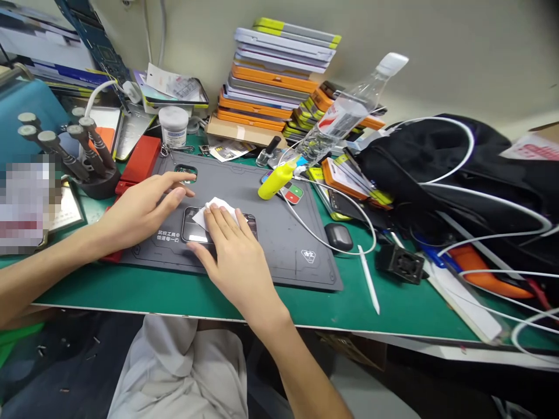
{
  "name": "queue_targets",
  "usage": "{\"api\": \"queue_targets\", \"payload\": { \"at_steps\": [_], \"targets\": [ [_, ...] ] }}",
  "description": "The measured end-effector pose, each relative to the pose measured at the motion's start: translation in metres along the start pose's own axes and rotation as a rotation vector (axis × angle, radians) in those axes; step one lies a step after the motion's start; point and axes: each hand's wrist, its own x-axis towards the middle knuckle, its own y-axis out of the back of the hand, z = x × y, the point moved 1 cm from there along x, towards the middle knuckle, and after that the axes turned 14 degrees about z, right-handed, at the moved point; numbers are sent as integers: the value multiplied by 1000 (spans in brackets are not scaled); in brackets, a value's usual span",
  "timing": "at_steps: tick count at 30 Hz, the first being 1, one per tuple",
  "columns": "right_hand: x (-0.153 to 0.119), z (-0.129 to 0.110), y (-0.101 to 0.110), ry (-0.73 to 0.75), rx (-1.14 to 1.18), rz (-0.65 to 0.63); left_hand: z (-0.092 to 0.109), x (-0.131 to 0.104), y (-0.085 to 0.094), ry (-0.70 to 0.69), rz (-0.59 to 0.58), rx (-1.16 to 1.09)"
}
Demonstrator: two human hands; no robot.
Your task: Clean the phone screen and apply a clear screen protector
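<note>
A phone (195, 233) lies flat on the grey work mat (227, 179), its dark glass reflecting light. My right hand (236, 250) presses a white wipe (222, 206) onto the phone with its fingers laid flat over it. To the left of the phone, my left hand (140, 209) hovers above the mat's left part, fingers apart and holding nothing. Just beyond its fingertips is a small tray recess (187, 173) with tiny parts. A yellow bottle (278, 179) is tilted on the mat to the right of the phone.
Screwdrivers in a round holder (98, 183) stand at the left. A plastic bottle (345, 116) and stacked cases (273, 75) are at the back. White cables (371, 224), a black earbud case (339, 237), a white stylus (369, 280) and a black bag (419, 157) lie rightward.
</note>
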Motion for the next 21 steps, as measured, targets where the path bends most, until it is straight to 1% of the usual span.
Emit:
{"api": "queue_targets", "payload": {
  "at_steps": [2, 4, 6, 8, 12, 14, 16, 19, 21],
  "targets": [
    [-15, -7, 2, 14, 14, 43, 1, 0, 0, 0, -6, 4],
    [-37, -13, 7, 26, 33, 87, 1, -1, -1, -7, -18, 11],
    [-52, -15, 11, 32, 37, 97, 2, -1, -1, -12, -26, 17],
    [-48, -11, 11, 34, 29, 75, 2, 0, -1, -16, -25, 23],
    [-11, 2, 2, -7, 4, 4, 2, 1, 0, -11, -13, 28],
    [-3, 2, -2, -25, 1, -2, 2, 1, 0, -7, -3, 17],
    [-10, -3, -1, -15, 15, 18, 2, 1, 0, -10, 9, 2],
    [-34, -13, 5, 32, 46, 61, 2, 0, -2, -12, 12, -12],
    [-40, -14, 8, 54, 53, 62, 2, -1, -2, -13, 13, -15]
  ]
}}
